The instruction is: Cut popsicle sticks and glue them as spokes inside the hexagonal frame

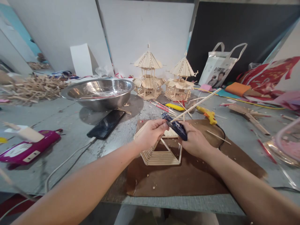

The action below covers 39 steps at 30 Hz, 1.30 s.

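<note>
My left hand (152,132) pinches the lower end of a thin wooden stick (197,105), which slants up to the right. In my right hand (194,139) are dark blue-handled pliers (180,129), their head right at the stick by my left fingertips. Below both hands a hexagonal frame of wooden sticks (164,158) lies on a brown board (199,178). Several of its sides are filled with parallel sticks, while other parts are open. My hands hide part of the frame and the exact meeting of jaws and stick.
Two stick pagodas (148,62) (184,70) stand at the back. Left of them is a steel bowl (98,101), with a phone (106,125) in front. A yellow glue gun (208,115) and a yellow cutter knife (175,107) lie behind the board. A power strip (32,147) sits left.
</note>
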Tool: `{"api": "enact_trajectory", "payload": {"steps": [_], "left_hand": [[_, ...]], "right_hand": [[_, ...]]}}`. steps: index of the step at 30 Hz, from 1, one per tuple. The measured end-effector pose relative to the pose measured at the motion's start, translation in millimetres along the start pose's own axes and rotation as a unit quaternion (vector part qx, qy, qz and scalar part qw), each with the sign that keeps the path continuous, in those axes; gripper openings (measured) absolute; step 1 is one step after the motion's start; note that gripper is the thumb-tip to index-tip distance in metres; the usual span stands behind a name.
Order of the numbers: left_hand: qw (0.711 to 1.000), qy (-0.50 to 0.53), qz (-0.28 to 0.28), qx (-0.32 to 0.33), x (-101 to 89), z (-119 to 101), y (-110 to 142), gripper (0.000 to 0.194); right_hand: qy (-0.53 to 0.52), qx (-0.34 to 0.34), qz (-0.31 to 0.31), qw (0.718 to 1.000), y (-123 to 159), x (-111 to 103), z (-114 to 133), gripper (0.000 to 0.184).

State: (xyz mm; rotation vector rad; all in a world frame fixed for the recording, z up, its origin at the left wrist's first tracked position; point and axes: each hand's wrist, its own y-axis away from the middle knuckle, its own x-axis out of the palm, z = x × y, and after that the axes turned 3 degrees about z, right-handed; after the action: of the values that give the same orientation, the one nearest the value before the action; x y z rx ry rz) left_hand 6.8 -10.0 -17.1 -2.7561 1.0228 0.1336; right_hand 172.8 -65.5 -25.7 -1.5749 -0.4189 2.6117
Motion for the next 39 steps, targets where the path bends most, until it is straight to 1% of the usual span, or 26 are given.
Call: {"api": "enact_trajectory", "payload": {"steps": [3,6,8,10,12,13,15,16,18,20,22,25,28,32,35,37,39], "left_hand": [[0.995,0.094,0.029,-0.017,-0.4,-1.1,0.1,0.023],[0.985,0.159,0.056,-0.044,-0.6,-3.6,0.0,0.023],[0.98,0.179,0.069,-0.057,-0.6,-5.3,0.0,0.022],[0.98,0.175,0.076,-0.06,-0.7,-6.4,0.1,0.022],[0.988,0.13,0.073,-0.052,-1.0,-6.9,0.0,0.023],[0.994,0.083,0.061,-0.039,-1.4,-6.8,-0.2,0.024],[0.998,-0.059,0.015,0.014,-2.3,-5.9,-0.7,0.025],[0.989,-0.14,-0.014,0.048,-2.9,-5.1,-0.9,0.025],[0.955,-0.271,-0.056,0.109,-3.7,-3.3,-1.0,0.025],[0.93,-0.334,-0.062,0.14,-4.2,-1.4,-0.4,0.025],[0.922,-0.352,-0.05,0.155,-4.4,0.1,0.4,0.025],[0.913,-0.363,-0.043,0.179,-4.2,1.5,1.0,0.024],[0.901,-0.378,-0.049,0.208,-4.5,2.6,0.6,0.022],[0.886,-0.396,-0.066,0.23,-6.2,5.4,0.2,0.021],[0.893,-0.377,-0.065,0.238,-6.6,7.5,0.1,0.02],[0.907,-0.343,-0.059,0.238,-5.3,7.8,-0.1,0.019],[0.926,-0.3,-0.056,0.221,-2.9,7.4,-0.8,0.019]], "right_hand": [[0.008,0.005,0.002,1.0,0.3,-0.7,-0.4,0.049],[0.017,-0.002,0.0,1.0,0.6,-1.3,-1.3,0.049],[0.022,-0.012,-0.001,1.0,0.6,-1.7,-2.2,0.05],[0.029,-0.022,0.001,0.999,0.4,-2.0,-3.0,0.051],[0.032,-0.025,0.005,0.999,0.2,-2.0,-3.0,0.052],[0.029,-0.02,0.006,0.999,0.2,-1.8,-2.4,0.052],[0.019,-0.004,0.01,1.0,0.4,-1.4,-0.1,0.051],[0.014,0.006,0.012,1.0,0.6,-1.1,1.4,0.05],[0.011,0.022,0.015,1.0,1.3,-0.6,4.5,0.049],[0.012,0.029,0.017,0.999,2.0,-0.1,6.1,0.049],[0.01,0.023,0.017,1.0,2.1,0.6,5.4,0.05],[0.009,-0.005,0.017,1.0,1.1,2.5,0.9,0.055],[0.016,-0.033,0.014,0.999,0.1,4.7,-3.7,0.06],[0.009,-0.056,0.019,0.998,0.5,6.5,-5.3,0.061],[0.007,-0.068,0.017,0.998,0.6,6.8,-5.0,0.061],[0.008,-0.072,0.011,0.997,0.2,6.5,-5.1,0.06],[0.011,-0.072,0.008,0.997,-0.3,5.7,-5.7,0.06]]}}
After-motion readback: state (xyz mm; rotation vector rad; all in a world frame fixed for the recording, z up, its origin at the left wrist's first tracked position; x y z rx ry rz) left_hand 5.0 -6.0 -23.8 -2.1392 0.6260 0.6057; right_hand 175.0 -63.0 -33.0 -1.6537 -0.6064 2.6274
